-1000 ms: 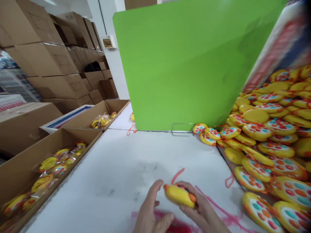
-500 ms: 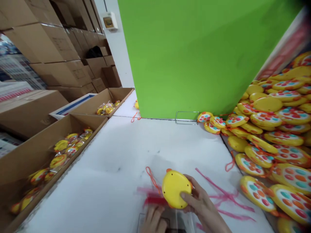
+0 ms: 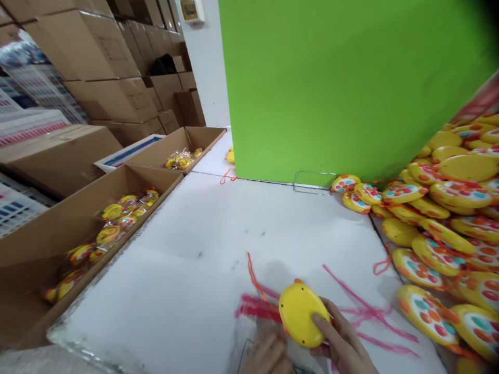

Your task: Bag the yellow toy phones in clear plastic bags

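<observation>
My right hand (image 3: 339, 332) holds a yellow oval toy (image 3: 302, 314), its plain back with small screw holes facing up and the thumb on it. An orange cord loop (image 3: 254, 275) trails from the toy to the upper left. Just left of it, my left hand (image 3: 268, 356) is low at the bottom edge, blurred, over clear plastic bags (image 3: 244, 332) with a pink-red band (image 3: 257, 307) at their top; what its fingers grip is hidden. Pink strips (image 3: 366, 309) lie on the white table (image 3: 187, 291) to the right.
A large pile of yellow toys (image 3: 429, 254) with coloured dots fills the right side. On the left, an open carton (image 3: 50, 234) holds bagged toys, with another carton (image 3: 205, 136) behind. A green panel (image 3: 312, 93) and a wire frame (image 3: 312, 183) stand at the back.
The view has shifted, so most things appear lower or further right. My right hand still holds the toy. My left hand remains at the bags, blurred, with its fingers now more bunched.
</observation>
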The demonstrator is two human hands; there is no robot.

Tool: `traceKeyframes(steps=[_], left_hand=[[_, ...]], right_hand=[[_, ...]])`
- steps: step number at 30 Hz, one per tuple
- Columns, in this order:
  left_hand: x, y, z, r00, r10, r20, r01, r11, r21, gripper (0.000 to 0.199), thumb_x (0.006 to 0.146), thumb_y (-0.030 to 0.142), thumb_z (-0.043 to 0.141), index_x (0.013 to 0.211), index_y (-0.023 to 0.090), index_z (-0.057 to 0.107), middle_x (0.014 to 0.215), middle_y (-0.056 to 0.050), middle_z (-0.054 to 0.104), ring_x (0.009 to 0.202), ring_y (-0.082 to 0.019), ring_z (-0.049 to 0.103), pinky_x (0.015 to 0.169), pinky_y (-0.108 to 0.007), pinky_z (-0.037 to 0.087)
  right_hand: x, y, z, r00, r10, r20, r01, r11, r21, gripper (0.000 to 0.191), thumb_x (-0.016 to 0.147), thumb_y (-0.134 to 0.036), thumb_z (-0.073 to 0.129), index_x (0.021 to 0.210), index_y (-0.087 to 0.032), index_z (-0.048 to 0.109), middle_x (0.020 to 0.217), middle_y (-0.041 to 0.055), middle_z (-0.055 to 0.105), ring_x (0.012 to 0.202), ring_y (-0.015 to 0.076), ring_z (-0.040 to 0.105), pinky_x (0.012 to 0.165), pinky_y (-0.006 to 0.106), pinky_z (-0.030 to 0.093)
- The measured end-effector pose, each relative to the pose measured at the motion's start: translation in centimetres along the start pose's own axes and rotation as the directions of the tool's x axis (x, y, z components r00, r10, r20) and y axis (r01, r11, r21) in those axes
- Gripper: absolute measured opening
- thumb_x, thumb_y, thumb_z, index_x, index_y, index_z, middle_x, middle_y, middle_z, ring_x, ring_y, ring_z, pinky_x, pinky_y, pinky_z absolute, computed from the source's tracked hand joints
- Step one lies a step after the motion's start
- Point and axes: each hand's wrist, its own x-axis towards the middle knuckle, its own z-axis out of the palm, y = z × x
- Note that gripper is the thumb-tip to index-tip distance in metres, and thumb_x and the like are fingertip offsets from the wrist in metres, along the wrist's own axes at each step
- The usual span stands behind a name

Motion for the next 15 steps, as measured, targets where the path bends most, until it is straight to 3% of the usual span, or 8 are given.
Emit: traceKeyframes(steps=[3, 7, 11, 15], left_hand=[[0.3, -1.0, -1.2, 0.991, -0.050, 0.124, 0.039, 0.995, 0.090, 0.028, 0.089, 0.018, 0.036, 0.104, 0.011, 0.058, 0.103, -0.010, 0.069, 0.098, -0.023, 0.060, 0.079, -0.032, 0.050], [0.3, -1.2, -1.0, 0.963, -0.141, 0.230, 0.130, 0.990, 0.063, 0.027, 0.088, 0.016, 0.036, 0.107, 0.011, 0.055, 0.095, -0.010, 0.067, 0.087, -0.023, 0.058, 0.075, -0.033, 0.048], [0.1, -0.4, -0.3, 0.945, -0.222, 0.239, 0.224, 0.974, 0.019, 0.014, 0.084, 0.020, 0.043, 0.083, 0.016, 0.056, 0.078, -0.006, 0.062, 0.072, -0.020, 0.052, 0.068, -0.033, 0.044], [0.5, -0.2, -0.7, 0.939, -0.265, 0.220, 0.277, 0.961, -0.024, 0.013, 0.081, 0.013, 0.041, 0.079, 0.016, 0.054, 0.077, -0.006, 0.061, 0.070, -0.020, 0.049, 0.068, -0.034, 0.039]], right_hand=[[-0.4, 0.4, -0.3, 0.997, -0.004, -0.072, 0.002, 1.000, -0.023, 0.061, 0.065, -0.053, 0.069, 0.113, -0.021, 0.048, 0.103, 0.0054, 0.059, 0.077, 0.0199, 0.058, 0.052, 0.027, 0.052], [-0.9, 0.9, -0.3, 0.991, -0.053, -0.126, 0.037, 0.991, -0.125, 0.065, 0.062, -0.055, 0.069, 0.114, -0.021, 0.049, 0.111, 0.0061, 0.053, 0.080, 0.0217, 0.057, 0.056, 0.029, 0.054], [-1.5, 0.8, -0.4, 0.990, -0.096, -0.104, 0.073, 0.975, -0.209, 0.058, 0.066, -0.057, 0.064, 0.110, -0.022, 0.051, 0.098, 0.0034, 0.057, 0.063, 0.0162, 0.056, 0.051, 0.029, 0.052], [-2.1, -0.1, -0.9, 0.998, -0.045, -0.049, 0.030, 0.960, -0.277, 0.057, 0.068, -0.060, 0.061, 0.109, -0.022, 0.050, 0.081, 0.0010, 0.062, 0.051, 0.0150, 0.055, 0.048, 0.030, 0.051]])
